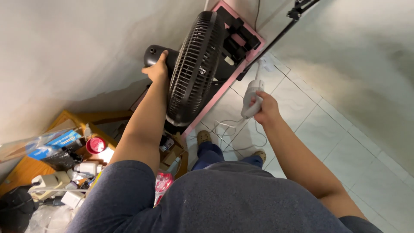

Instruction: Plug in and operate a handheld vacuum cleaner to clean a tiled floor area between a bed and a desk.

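A black pedestal fan (196, 69) with a round wire grille stands in front of me by the grey wall. My left hand (157, 69) grips the black motor housing (151, 54) behind the grille. My right hand (265, 108) holds a white corded handheld device (251, 97), raised to the right of the fan and apart from it. Its white cable (228, 129) loops down over the floor tiles near my feet.
A pink panel (215, 101) leans behind the fan, with a black stand pole (276, 36) slanting across. A wooden table (26, 166) at the left holds a red-capped container (95, 144), a white power adapter (51, 181) and bags. Pale floor tiles (345, 142) spread right.
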